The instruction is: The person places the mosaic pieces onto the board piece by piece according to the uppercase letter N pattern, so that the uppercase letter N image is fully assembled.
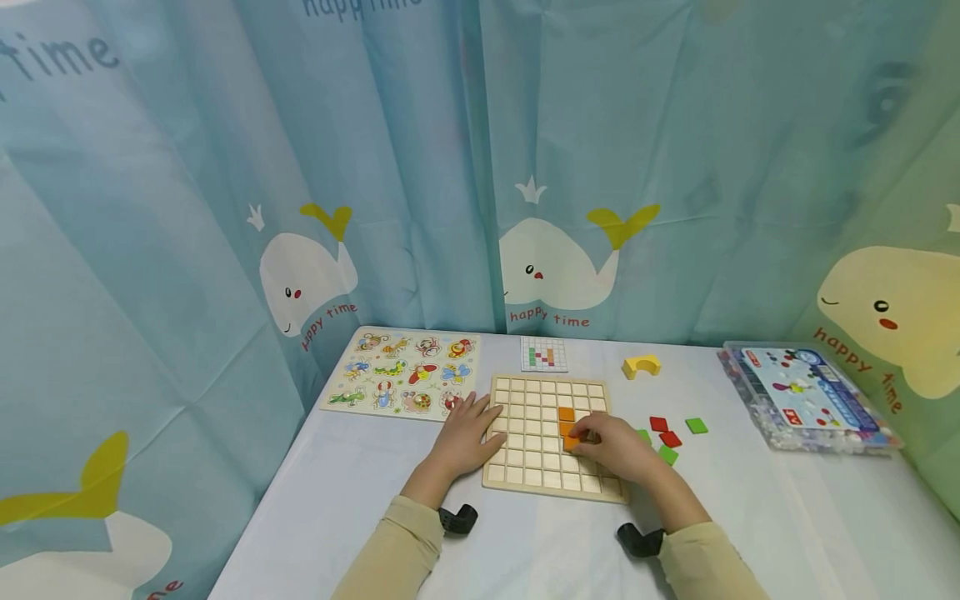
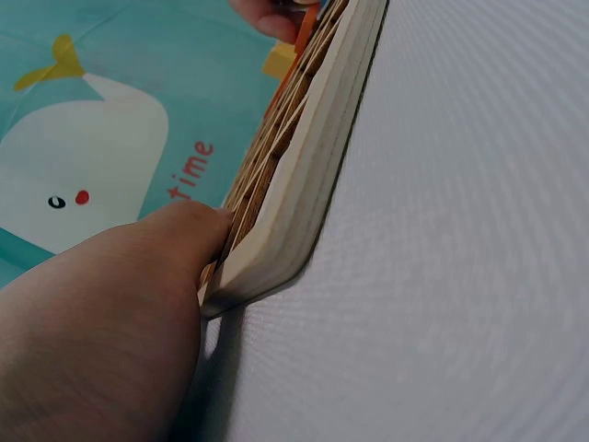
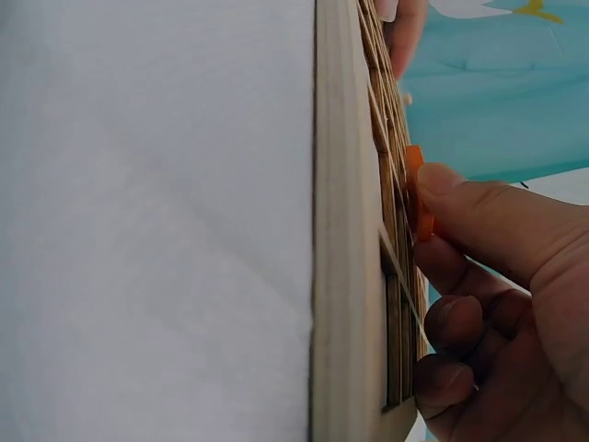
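A wooden grid board (image 1: 532, 457) with square cells lies flat on the white table. My left hand (image 1: 462, 436) rests at its left edge, fingers spread; the left wrist view shows the thumb (image 2: 189, 230) against the board's corner. With thumb and fingertips, my right hand (image 1: 617, 447) pinches an orange square tile (image 3: 419, 189), which stands tilted at the board's surface in the right wrist view. Two more orange tiles (image 1: 566, 413) sit in cells just above it, in one column. Whether the pinched tile touches its cell I cannot tell.
Several loose red tiles (image 1: 658, 424) and green tiles (image 1: 697, 426) lie right of the board. Behind it are a pattern card (image 1: 544, 355) and a yellow arch block (image 1: 641, 365). An insect puzzle board (image 1: 405, 371) lies left, a plastic case (image 1: 810, 396) far right.
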Motion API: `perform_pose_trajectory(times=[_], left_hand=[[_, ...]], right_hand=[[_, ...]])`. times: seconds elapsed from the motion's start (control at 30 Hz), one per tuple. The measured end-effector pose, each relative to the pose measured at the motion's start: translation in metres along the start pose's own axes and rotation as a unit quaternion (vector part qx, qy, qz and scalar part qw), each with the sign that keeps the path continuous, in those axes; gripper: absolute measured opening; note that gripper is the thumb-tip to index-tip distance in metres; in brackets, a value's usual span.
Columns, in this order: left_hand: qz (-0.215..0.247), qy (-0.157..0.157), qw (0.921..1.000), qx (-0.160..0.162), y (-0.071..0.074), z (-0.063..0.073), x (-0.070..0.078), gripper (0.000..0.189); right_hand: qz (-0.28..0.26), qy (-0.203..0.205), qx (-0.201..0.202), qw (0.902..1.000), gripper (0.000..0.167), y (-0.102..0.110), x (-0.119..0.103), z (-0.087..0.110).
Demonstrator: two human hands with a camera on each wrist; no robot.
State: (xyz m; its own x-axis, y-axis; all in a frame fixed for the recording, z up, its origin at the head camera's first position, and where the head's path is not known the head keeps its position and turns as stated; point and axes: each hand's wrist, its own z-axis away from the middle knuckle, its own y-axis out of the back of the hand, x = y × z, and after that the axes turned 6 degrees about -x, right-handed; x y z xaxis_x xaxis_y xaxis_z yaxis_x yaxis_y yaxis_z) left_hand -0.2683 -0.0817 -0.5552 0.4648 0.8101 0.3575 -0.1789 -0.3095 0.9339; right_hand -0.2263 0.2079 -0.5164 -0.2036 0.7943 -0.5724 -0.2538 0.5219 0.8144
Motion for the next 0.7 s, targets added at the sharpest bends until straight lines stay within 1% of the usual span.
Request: perform_pose_trajectory(times=[0.17,0.53,0.7], left_hand=[[-0.005,0.000,1.0000,0.001,0.0015,0.0008,0.0017,0.058],[-0.006,-0.004,1.0000,0.001,-0.0016,-0.0017,-0.0014,0.058],[-0.010,0.002,0.9999,-0.006,-0.0034,-0.0025,-0.0031,0.059]], right_hand=[[0.007,0.010,0.001,0.9999,0.014,-0.0014,0.0010,-0.0004],[-0.005,-0.006,-0.014,0.9999,0.013,-0.0026,-0.0026,-0.0027],[-0.006,-0.008,-0.017,0.9998,0.012,-0.0029,-0.0045,-0.0036]])
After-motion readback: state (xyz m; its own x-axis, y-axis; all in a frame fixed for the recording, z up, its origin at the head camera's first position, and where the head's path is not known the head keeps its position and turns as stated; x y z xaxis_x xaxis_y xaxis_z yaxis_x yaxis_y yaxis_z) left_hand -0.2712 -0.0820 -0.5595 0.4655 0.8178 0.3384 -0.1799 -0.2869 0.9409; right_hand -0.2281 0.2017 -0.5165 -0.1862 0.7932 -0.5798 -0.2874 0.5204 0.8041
